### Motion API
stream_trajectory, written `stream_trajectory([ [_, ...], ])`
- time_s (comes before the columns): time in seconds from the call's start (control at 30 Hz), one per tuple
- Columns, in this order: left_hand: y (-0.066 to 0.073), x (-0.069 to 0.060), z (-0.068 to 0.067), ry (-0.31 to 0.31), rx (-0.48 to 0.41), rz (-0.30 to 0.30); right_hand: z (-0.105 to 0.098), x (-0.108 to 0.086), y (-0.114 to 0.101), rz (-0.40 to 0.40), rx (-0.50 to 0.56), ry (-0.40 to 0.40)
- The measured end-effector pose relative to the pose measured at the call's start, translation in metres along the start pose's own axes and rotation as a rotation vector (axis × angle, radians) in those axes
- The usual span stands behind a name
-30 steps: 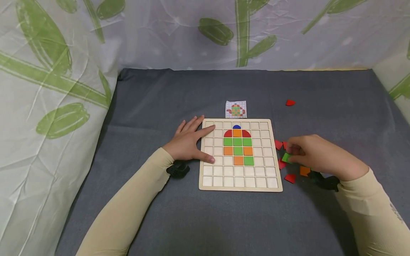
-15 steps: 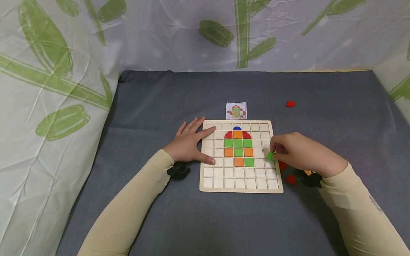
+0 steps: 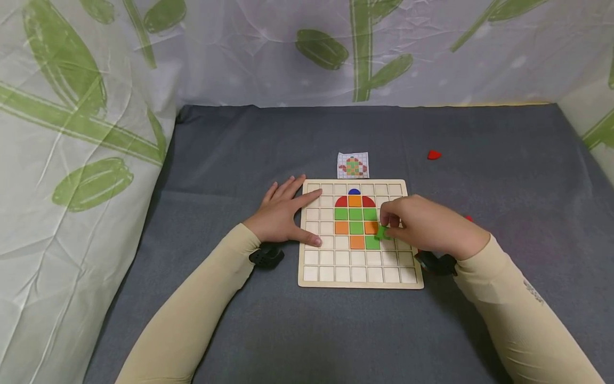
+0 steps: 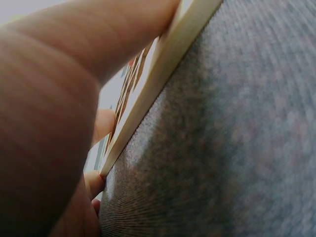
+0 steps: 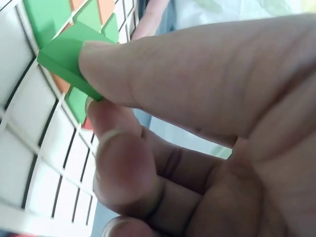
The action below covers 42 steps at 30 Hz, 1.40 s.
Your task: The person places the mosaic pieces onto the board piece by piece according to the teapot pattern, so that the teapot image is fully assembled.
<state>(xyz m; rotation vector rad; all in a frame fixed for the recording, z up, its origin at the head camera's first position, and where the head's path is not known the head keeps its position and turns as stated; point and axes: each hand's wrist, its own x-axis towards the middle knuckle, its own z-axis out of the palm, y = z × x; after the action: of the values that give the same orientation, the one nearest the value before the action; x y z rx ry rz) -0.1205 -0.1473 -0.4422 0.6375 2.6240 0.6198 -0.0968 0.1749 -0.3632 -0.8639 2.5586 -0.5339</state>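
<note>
I find the right hand (image 3: 422,224) pinching a green square tile (image 3: 382,232) between thumb and fingertip, tilted, over the right half of the wooden grid board (image 3: 360,274). The left hand (image 3: 280,213), fingers extended and spread, touches the board's left edge. A printed pattern card (image 3: 353,166) lies just beyond the board's far edge.

Worktop (image 3: 268,330) wore dark grey cloth (image 3: 240,144), lightly rumpled at far left corner; weave looked coarse and speckled from left wrist. Behind hung pale, wrinkled backdrop (image 3: 249,53), printed with upright green stem (image 3: 362,53) and green leaf (image 3: 322,49) just beside it. Thin yellow strip (image 3: 479,105) showed along far edge, toward right. At left, white drape (image 3: 38,256) fell in long creases, bore broad slanting stem (image 3: 120,137), with large leaf (image 3: 93,184) below. At right, pale side panel (image 3: 582,101) carried more green print (image 3: 602,128), cut off by view's edge.
</note>
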Motion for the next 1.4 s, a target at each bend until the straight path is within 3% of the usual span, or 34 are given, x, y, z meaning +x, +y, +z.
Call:
stream_trajectory([
  [0.23, 0.001, 0.000, 0.000, 0.000, 0.005, -0.002, 0.006, 0.010, -0.001, -0.070, 0.045, 0.009],
  [1.0, 0.002, -0.001, -0.001, -0.003, 0.010, -0.006, 0.015, 0.039, -0.025, -0.144, 0.058, -0.020],
  [1.4, 0.001, 0.000, -0.001, -0.009, 0.012, -0.010, 0.031, 0.050, -0.032, -0.190, 0.097, -0.023],
])
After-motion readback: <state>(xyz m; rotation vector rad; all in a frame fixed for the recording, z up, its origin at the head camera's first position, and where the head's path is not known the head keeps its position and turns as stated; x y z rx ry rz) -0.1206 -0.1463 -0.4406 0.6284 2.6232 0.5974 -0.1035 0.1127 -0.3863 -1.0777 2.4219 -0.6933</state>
